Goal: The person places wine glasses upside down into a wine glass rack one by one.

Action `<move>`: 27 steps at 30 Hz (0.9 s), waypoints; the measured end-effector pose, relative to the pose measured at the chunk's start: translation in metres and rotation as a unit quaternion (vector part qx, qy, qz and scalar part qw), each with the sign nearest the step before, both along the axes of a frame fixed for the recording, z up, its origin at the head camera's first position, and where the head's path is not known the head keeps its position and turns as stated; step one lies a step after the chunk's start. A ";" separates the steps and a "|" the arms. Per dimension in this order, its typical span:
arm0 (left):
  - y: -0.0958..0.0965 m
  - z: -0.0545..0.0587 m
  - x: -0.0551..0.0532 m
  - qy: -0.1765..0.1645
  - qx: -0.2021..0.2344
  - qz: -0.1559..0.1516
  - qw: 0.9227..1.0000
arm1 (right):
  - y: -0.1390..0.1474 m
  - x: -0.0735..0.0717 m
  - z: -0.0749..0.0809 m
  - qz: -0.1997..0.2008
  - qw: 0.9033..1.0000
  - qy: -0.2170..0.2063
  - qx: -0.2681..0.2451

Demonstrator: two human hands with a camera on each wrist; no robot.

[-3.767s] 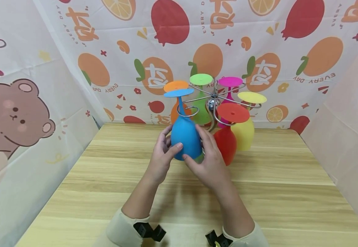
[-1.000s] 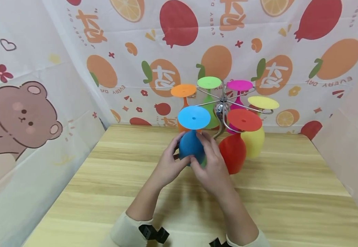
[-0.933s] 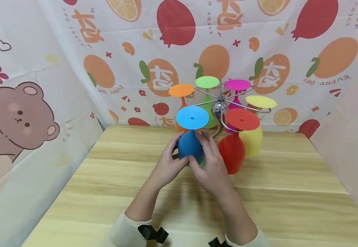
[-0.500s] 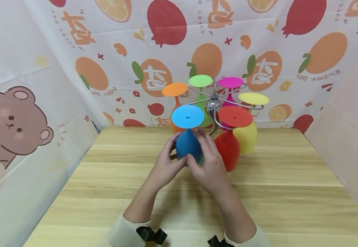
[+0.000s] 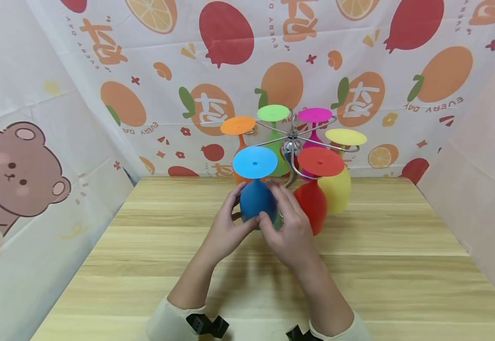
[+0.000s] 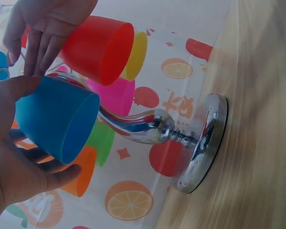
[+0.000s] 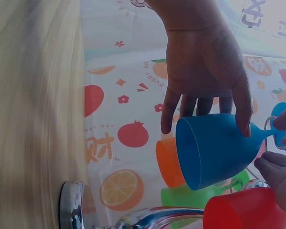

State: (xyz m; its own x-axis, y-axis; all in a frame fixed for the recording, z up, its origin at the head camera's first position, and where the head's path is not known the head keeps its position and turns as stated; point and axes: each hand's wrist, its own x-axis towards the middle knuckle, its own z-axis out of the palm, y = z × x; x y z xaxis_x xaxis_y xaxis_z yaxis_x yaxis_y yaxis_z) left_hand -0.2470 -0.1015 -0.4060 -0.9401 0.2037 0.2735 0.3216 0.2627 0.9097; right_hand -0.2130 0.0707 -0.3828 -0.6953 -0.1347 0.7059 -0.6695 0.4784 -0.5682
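A blue plastic goblet (image 5: 256,203) hangs upside down in front, its round foot up and bowl mouth down. My left hand (image 5: 229,229) holds its bowl from the left, thumb across the front. From the right, my right hand (image 5: 289,227) holds the same bowl, fingers high near the stem and thumb close to the left thumb. A wire loop (image 7: 270,125) passes around the goblet's stem in the right wrist view, just under the foot. The chrome rack (image 6: 145,125) carries it, along with a red goblet (image 5: 313,201) hanging right beside my right hand.
Orange (image 5: 238,126), green (image 5: 274,113), magenta (image 5: 314,115) and yellow (image 5: 337,189) goblets hang upside down around the rack. The rack's round base (image 6: 205,143) stands on the wooden table (image 5: 358,284). A fruit-print cloth (image 5: 226,33) hangs behind the table.
Compared with the oldest frame, the blue goblet sits lower, its foot dropped and tipped to show its top face. Both hands kept hold and shifted slightly. Over the last second, only the view drifts.
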 end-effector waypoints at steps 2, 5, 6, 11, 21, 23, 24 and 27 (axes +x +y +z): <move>0.001 -0.001 -0.001 0.005 0.000 0.001 1.000 | 0.002 -0.001 -0.001 -0.005 1.000 0.017 -0.002; 0.001 -0.003 -0.001 0.004 0.000 0.001 1.000 | 0.005 -0.001 -0.005 -0.012 0.999 0.038 -0.009; 0.001 -0.004 -0.001 0.002 -0.001 0.002 1.000 | 0.006 0.000 -0.006 -0.014 0.999 0.044 -0.013; -0.002 -0.008 -0.001 0.003 -0.005 0.005 1.000 | 0.009 0.002 -0.009 -0.008 0.992 0.109 -0.056; -0.002 0.000 0.001 -0.020 -0.022 0.013 0.999 | 0.023 -0.012 -0.002 -0.183 0.886 0.279 -0.321; -0.002 0.001 0.000 -0.017 -0.023 0.014 0.999 | 0.031 -0.014 0.000 -0.189 0.911 0.210 -0.301; -0.002 0.002 0.000 -0.015 -0.023 0.014 1.000 | 0.035 -0.014 0.002 -0.189 0.924 0.173 -0.283; -0.001 0.002 -0.002 -0.011 -0.023 0.015 1.000 | 0.043 -0.015 0.005 -0.177 0.957 0.067 -0.221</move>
